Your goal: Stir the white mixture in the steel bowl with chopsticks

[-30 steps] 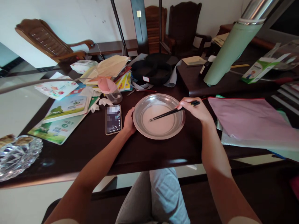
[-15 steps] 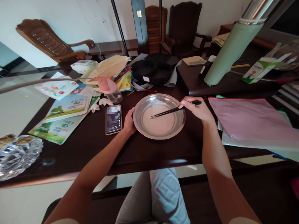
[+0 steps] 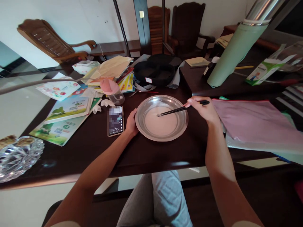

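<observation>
A round metal basin [image 3: 142, 130] stands on the dark table, holding a pale, milky liquid [image 3: 161, 124]. My left hand [image 3: 132, 123] grips its left rim, the thumb up along the edge and the other fingers partly hidden underneath. In my right hand [image 3: 201, 108] is a pair of black chopsticks [image 3: 176, 110], pinched near the thick ends. They slant down to the left over the right rim, and their tips are at the liquid near the middle of the basin; how deep they reach I cannot tell.
Left of the basin lies a phone [image 3: 115, 120], with a pink-lidded cup [image 3: 112, 90] and booklets [image 3: 68, 110] beyond. A black bag [image 3: 153, 71] sits behind. On the right are a pink folder [image 3: 255, 119] and a tall green thermos [image 3: 234, 53]. A glass dish [image 3: 21, 157] is far left.
My right hand has shifted slightly to the right with the chopsticks, and their tips have moved right and a little up across the liquid. My left hand stays on the rim.
</observation>
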`<control>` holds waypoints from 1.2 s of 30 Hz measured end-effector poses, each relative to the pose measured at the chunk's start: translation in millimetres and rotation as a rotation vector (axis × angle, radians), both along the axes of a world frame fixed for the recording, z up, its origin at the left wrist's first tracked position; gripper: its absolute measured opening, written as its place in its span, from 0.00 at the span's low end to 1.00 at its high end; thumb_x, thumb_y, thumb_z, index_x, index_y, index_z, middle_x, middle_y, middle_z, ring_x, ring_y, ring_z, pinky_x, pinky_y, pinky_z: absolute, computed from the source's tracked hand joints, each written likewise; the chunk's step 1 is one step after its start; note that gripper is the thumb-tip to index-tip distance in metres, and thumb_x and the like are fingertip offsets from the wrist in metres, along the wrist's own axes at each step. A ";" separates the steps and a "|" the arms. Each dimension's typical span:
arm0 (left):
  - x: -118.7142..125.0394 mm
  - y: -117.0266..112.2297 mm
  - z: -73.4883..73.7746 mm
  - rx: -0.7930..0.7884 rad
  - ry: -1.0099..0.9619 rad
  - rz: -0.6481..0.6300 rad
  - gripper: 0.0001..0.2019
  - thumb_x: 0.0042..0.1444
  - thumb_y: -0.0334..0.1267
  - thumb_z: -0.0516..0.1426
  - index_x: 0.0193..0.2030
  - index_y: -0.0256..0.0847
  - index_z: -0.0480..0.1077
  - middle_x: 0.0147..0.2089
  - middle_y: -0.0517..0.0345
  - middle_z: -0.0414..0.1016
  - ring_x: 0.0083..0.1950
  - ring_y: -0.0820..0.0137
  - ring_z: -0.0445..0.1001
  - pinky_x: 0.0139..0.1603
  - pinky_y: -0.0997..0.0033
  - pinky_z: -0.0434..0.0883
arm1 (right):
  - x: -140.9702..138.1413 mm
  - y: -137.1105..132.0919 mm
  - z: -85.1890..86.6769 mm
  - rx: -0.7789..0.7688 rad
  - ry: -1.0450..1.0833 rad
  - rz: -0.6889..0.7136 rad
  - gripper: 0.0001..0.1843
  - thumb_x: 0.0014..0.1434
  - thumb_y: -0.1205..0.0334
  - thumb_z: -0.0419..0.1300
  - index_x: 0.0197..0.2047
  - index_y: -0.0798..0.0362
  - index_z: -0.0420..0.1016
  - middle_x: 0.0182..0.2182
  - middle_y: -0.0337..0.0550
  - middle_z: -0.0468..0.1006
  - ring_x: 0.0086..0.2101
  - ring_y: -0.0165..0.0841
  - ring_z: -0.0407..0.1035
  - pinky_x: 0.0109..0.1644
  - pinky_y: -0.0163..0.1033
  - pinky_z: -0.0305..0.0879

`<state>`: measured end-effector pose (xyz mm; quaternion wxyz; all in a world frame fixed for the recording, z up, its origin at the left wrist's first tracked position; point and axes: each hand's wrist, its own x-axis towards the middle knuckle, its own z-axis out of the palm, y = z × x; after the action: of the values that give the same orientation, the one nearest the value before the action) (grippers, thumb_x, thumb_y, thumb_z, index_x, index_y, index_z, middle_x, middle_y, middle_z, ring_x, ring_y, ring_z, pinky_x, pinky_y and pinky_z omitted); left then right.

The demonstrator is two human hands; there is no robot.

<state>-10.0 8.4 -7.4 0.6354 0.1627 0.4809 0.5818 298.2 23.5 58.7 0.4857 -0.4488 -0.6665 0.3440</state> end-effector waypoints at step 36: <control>-0.7 -0.8 1.9 -0.006 -0.008 -0.010 0.12 0.51 0.48 0.66 0.32 0.42 0.76 0.35 0.53 0.84 0.49 0.52 0.83 0.52 0.55 0.79 | -12.5 -10.8 8.3 -0.057 0.038 0.203 0.30 0.61 0.34 0.63 0.20 0.48 0.76 0.25 0.42 0.83 0.24 0.32 0.71 0.31 0.41 0.68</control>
<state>-10.7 7.6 -5.5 0.6406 0.1609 0.4794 0.5779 285.6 12.7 67.0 0.4481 -0.3862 -0.6890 0.4187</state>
